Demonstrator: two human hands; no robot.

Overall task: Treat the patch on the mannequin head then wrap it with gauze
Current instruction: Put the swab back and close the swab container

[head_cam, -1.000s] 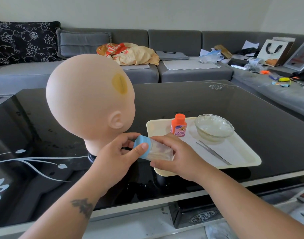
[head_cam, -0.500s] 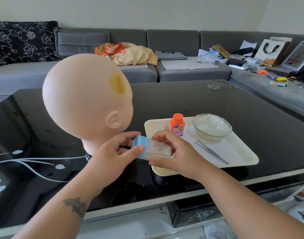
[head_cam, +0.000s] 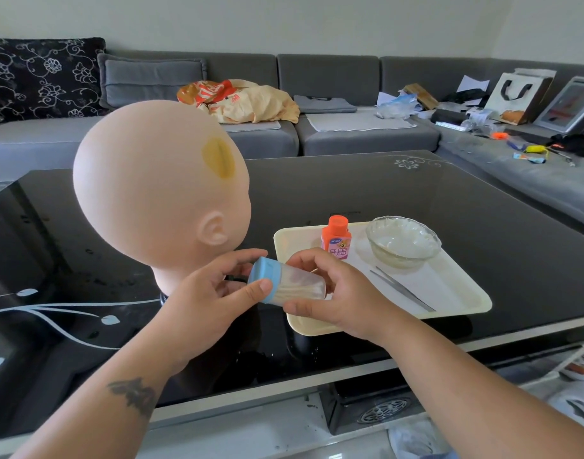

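Observation:
A bald mannequin head [head_cam: 158, 190] stands on the black glass table, with a yellow-brown patch [head_cam: 218, 158] high on its right side. In front of it I hold a clear cotton-swab jar [head_cam: 298, 286] tilted on its side. My right hand [head_cam: 337, 293] grips the jar's body. My left hand [head_cam: 207, 299] has thumb and fingers curled round its blue lid [head_cam: 263, 280]. On the cream tray [head_cam: 462, 293] stand an orange-capped bottle [head_cam: 336, 236] and a glass bowl [head_cam: 403, 241], with metal tweezers [head_cam: 404, 289] lying beside them.
The black glass table [head_cam: 416, 193] reaches to a grey corner sofa [head_cam: 350, 127] strewn with bags, papers and small items. The table's front edge is just below my forearms. A shelf with a dark device [head_cam: 376, 405] sits under the table.
Both hands stay on the jar and have lifted it slightly. The view has shifted a little; nothing else moved.

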